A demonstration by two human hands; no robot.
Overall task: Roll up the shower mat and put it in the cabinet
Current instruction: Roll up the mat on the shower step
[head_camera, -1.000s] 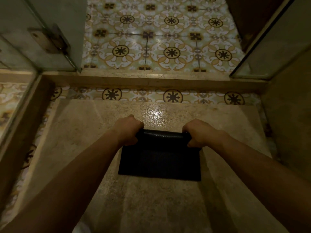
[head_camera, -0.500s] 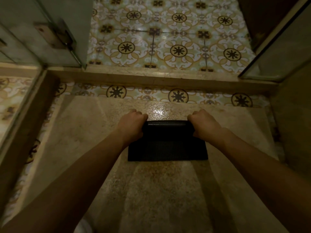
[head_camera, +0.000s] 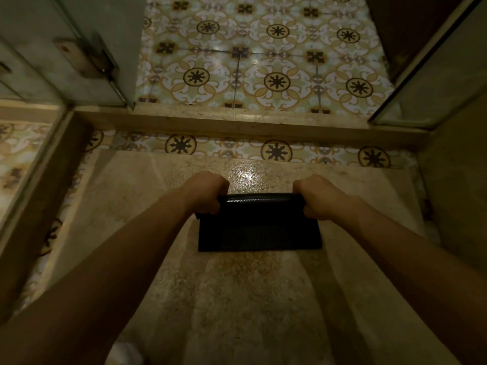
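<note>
No brand, label or writing can be read on anything here. I am looking down at my own two bare arms reaching forward over a speckled beige stone shower floor [head_camera: 237, 299]. My left hand [head_camera: 207, 192] and my right hand [head_camera: 320, 197] are each closed around one end of a black shower mat [head_camera: 259, 225], fingers curled over the rolled part. The mat is dark, with a fine woven or ribbed texture that catches a little shine along the roll between my hands. On the near side of my grip, the unrolled rest lies flat on the stone as a short rectangle. Beyond my grip runs a low stone curb [head_camera: 250, 125], then patterned floor tiles [head_camera: 263, 61] in yellow, white and brown medallions. Glass panels [head_camera: 434, 75] stand to either side.
</note>
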